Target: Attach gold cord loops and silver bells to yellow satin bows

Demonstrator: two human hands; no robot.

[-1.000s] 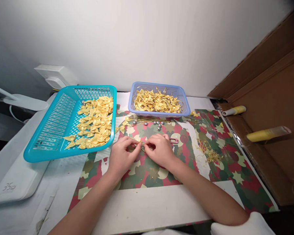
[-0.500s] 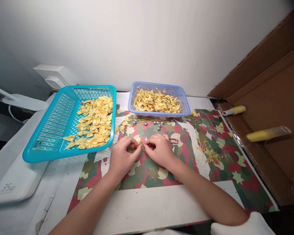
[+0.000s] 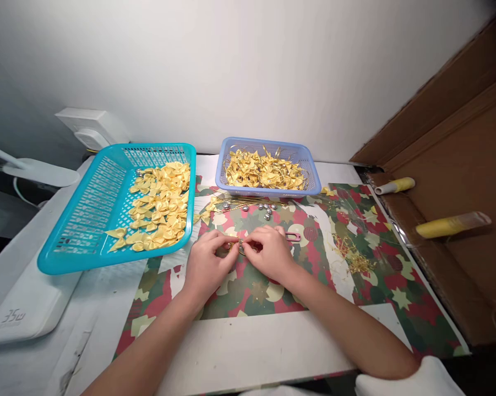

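Above the patterned sheet, my left hand point(image 3: 212, 263) and my right hand point(image 3: 269, 250) meet, thumbs and forefingers pinched close together. Between the fingertips shows a small piece of gold wire tie point(image 3: 241, 251), with a bit of yellow bow point(image 3: 231, 245) beside the left fingers; most of both is hidden. Past my right knuckles a pink loop-shaped handle point(image 3: 293, 236) sticks out; whether it lies on the sheet or is held, I cannot tell. Several silver bells point(image 3: 268, 210) and a row of gold wire ties point(image 3: 251, 201) lie just beyond my hands.
A teal basket point(image 3: 72, 203) of yellow bows stands at the left, partly over a white box point(image 3: 33, 308). Against the wall sits a blue basket point(image 3: 268, 191) of bows with gold ties. Gold scraps point(image 3: 357, 258) lie right, near cardboard point(image 3: 450, 165) holding two yellow tubes point(image 3: 450, 225).
My fingertips have shifted slightly, and my left forefinger now reaches straighter toward the right fingers. Less of the yellow bow shows between them. The baskets and bells stay put.
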